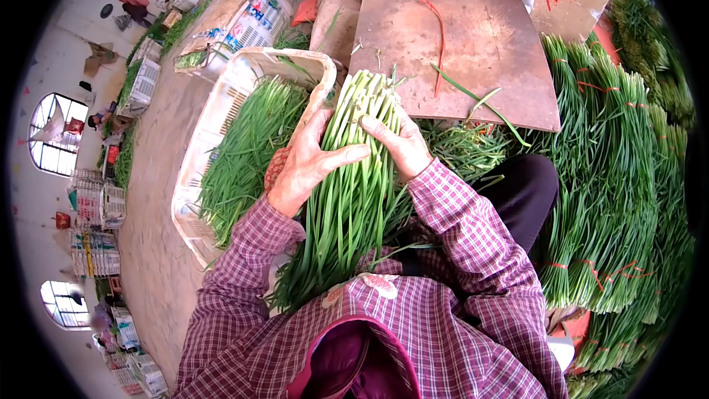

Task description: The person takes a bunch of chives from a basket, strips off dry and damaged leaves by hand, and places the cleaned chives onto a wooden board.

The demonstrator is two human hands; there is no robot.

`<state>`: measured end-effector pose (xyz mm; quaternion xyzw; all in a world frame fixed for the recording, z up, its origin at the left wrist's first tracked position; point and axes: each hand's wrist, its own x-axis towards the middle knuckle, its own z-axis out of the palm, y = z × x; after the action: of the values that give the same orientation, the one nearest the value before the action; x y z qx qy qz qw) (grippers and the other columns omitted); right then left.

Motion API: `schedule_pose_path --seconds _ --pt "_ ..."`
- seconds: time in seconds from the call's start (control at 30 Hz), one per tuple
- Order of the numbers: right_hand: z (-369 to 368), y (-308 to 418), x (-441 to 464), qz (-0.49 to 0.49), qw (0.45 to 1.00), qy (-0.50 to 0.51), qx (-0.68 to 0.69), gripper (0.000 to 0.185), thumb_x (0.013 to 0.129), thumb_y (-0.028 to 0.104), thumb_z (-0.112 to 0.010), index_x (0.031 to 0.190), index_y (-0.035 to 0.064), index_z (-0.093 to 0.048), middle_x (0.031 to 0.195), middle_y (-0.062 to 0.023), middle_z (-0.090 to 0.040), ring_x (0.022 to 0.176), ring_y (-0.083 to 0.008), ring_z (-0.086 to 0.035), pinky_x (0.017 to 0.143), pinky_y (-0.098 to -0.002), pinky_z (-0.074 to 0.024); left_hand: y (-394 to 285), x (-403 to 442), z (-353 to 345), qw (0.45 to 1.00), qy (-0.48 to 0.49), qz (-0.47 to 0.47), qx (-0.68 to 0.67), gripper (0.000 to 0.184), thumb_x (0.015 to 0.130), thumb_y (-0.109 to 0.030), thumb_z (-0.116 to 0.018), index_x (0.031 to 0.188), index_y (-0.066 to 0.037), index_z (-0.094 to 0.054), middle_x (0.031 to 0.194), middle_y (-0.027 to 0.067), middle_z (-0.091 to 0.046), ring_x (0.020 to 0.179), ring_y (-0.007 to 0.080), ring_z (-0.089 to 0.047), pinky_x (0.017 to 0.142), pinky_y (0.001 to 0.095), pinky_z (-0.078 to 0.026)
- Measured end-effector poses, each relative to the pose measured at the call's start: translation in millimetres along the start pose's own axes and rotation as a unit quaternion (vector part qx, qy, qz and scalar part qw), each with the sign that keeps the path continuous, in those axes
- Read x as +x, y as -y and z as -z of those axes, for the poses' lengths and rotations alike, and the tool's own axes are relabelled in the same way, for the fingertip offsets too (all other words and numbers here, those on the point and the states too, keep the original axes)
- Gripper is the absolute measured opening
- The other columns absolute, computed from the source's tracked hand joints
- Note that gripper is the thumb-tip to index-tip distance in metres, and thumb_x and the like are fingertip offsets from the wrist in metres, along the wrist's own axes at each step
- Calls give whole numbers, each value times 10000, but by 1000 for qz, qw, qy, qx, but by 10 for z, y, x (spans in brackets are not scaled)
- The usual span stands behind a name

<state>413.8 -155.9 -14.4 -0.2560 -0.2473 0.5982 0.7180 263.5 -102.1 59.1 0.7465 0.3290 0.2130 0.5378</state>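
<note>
We have a stalk bundle between our hands, a crate of leaves to their left and other bundles to their right. Ahead of them, a band lies on the worktop.

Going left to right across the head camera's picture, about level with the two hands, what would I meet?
Window → floor → crate → left hand → held bunch → right hand → knee → tied bunches.
</note>
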Motion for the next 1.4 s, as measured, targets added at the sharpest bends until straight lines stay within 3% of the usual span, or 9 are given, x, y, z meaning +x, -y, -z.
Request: schedule_pose_path --seconds 0.17,0.23,0.37,0.7,0.83,1.03,1.2,1.37,1.4 --pt "-82 42 -23 23 1000 14 13 508 879 108 -687 1338 48 -476 1212 -46 -610 1077 -126 -580 951 -294 -464 -133 64 14 998 -8 -36 44 605 787 -83 -709 1321 37 -451 1175 83 -598 1072 151 -570 952 291 -442" --pt "-84 62 -27 24 999 8 23 475 882 98 -678 1319 48 -500 1189 -48 -622 1041 -124 -596 926 -284 -479 -202 44 29 987 1 82 -136 540 788 -64 -678 1283 35 -484 1112 75 -617 984 135 -602 869 283 -491" --pt "-20 13 -7 -3 998 -62 18 378 880 80 -646 1243 47 -544 1095 -24 -636 966 -113 -604 859 -279 -500 -267 -39 81 973 -52 98 -202 384 804 -70 -636 1170 20 -560 1014 60 -643 891 121 -612 829 263 -501" --pt "-299 173 -9 69 995 8 -67 425 851 119 -717 1225 34 -535 1065 -15 -638 963 -111 -603 888 -300 -491 -495 -81 167 985 -11 102 -141 307 843 -103 -625 1122 8 -562 934 59 -620 819 124 -616 765 253 -509" --pt "-310 347 23 67 993 -74 -64 335 797 112 -750 1090 60 -594 978 -10 -647 863 -118 -613 812 -275 -497 -641 -181 479 980 -53 74 -179 207 825 -135 -658 973 -20 -571 790 19 -563 722 105 -577 695 253 -519" --pt "518 1381 120 277 914 -244 -166 305 774 234 -746 988 52 -628 836 -29 -602 710 -125 -566 671 -267 -480 -945 -654 2147 906 -355 -40 -229 190 832 -126 -664 966 -58 -547 746 -4 -528 611 79 -512 543 215 -487" --pt "-237 1745 4 323 883 -99 -325 298 806 211 -738 1039 56 -634 902 -38 -665 743 -124 -622 680 -280 -518 -1038 -783 2199 912 -198 -112 -340 204 833 -65 -660 1011 -36 -566 761 15 -555 603 90 -522 486 217 -470" --pt "-1031 1363 126 135 938 115 -297 397 804 202 -710 1137 15 -599 881 -37 -620 708 -113 -601 648 -264 -515 -868 -305 1394 862 122 -72 -487 160 797 -38 -626 947 -43 -569 839 70 -615 688 171 -613 643 317 -596" --pt "-1114 1229 172 115 951 140 -249 415 808 196 -707 1159 14 -581 882 -37 -619 708 -115 -605 647 -266 -521 -949 -298 1099 888 28 -63 -454 227 788 -47 -620 1006 -43 -560 879 80 -621 707 172 -620 673 315 -592"
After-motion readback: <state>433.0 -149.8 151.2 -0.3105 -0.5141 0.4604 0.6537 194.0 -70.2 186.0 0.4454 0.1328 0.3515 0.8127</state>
